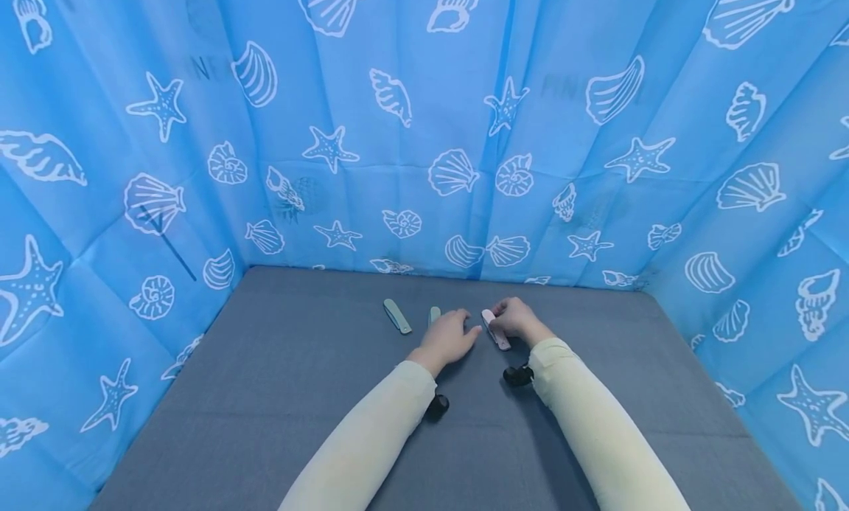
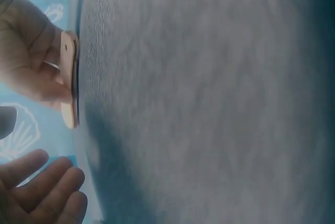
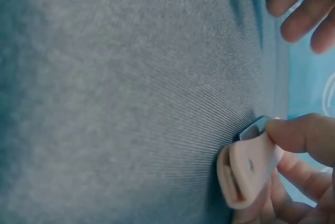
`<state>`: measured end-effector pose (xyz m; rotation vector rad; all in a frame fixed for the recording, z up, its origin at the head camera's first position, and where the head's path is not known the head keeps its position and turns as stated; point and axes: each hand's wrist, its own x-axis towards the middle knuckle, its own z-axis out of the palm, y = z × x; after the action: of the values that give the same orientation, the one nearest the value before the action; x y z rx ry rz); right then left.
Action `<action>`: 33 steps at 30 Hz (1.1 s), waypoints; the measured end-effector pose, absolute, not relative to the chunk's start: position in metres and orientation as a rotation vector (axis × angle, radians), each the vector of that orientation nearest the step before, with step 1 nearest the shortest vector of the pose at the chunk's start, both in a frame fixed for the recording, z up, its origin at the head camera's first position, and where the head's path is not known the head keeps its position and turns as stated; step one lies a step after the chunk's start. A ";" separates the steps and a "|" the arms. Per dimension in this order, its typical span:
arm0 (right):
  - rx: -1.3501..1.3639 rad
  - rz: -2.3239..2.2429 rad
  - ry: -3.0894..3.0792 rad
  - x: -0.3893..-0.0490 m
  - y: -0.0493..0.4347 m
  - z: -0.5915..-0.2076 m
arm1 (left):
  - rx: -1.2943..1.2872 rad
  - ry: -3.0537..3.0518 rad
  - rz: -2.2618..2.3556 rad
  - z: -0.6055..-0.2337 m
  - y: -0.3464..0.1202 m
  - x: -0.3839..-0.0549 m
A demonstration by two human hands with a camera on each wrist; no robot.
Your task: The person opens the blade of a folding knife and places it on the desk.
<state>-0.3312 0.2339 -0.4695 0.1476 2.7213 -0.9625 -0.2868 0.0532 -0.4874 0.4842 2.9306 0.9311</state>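
Note:
A pink folding knife [image 1: 494,329] lies on the grey cloth, with its slotted handle and a strip of metal visible in the right wrist view. My right hand [image 1: 516,319] pinches this knife [image 3: 250,169] between thumb and fingers. To its left, my left hand [image 1: 448,339] hovers low over the cloth, fingers loosely spread and holding nothing. Just beyond that hand is a pale green folded piece [image 1: 434,314], partly covered by it. Farther left, a second green one [image 1: 397,316] of similar shape lies at a slant.
Grey cloth [image 1: 298,393] covers the table. A blue curtain [image 1: 411,142] with white shells and starfish hangs behind and along both sides. Each wrist carries a small black camera, such as the one [image 1: 518,376] beneath the right sleeve.

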 end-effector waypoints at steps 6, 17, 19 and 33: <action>0.179 -1.216 2.596 -0.319 0.238 -0.467 | 0.423 2.883 0.999 -0.488 0.060 -0.282; 0.164 -1.580 2.376 -0.294 0.243 -0.454 | 0.418 2.824 1.168 -0.492 0.071 -0.267; 0.149 -1.627 2.338 -0.289 0.244 -0.451 | 0.415 2.795 1.220 -0.493 0.073 -0.264; 0.009 -1.673 2.282 -0.261 0.242 -0.434 | 0.439 2.658 1.536 -0.490 0.072 -0.254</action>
<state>-0.2607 0.2419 -0.4344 0.0093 2.2820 -1.6730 -0.2536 0.0717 -0.4895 0.4392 2.6584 1.5358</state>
